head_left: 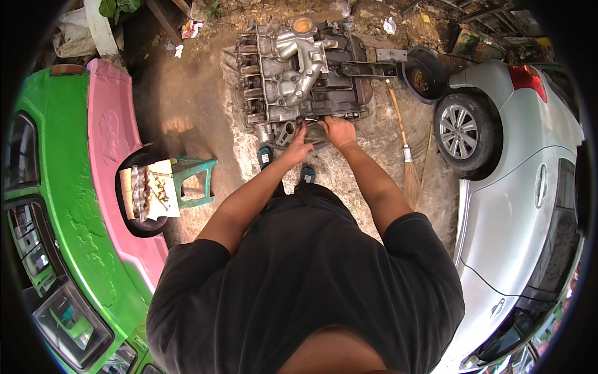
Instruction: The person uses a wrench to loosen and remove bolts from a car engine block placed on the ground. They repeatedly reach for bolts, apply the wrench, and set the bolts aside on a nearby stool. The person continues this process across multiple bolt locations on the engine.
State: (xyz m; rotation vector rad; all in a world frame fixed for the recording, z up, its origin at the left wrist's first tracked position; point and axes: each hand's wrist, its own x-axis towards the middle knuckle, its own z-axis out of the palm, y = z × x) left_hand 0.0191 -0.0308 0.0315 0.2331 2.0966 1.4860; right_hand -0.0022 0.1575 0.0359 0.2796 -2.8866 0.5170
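A metal engine [299, 68] with a silver branched manifold lies on the ground ahead of me. At its near edge, my left hand [298, 143] has its fingers extended and thumb apart, touching the parts beside a silver bracket [285, 133]. Just to its right, my right hand [338, 131] has fingers curled at the engine's lower edge; what they hold is hidden. Both forearms reach forward over my sandaled feet.
A green and pink vehicle [109, 118] lines the left, beside a teal stool [193, 193] and cardboard with metal parts [159, 187]. A broom [411, 174], black round pan [423, 75] and silver car [511, 187] are at the right. Scattered litter [389, 25] lies beyond.
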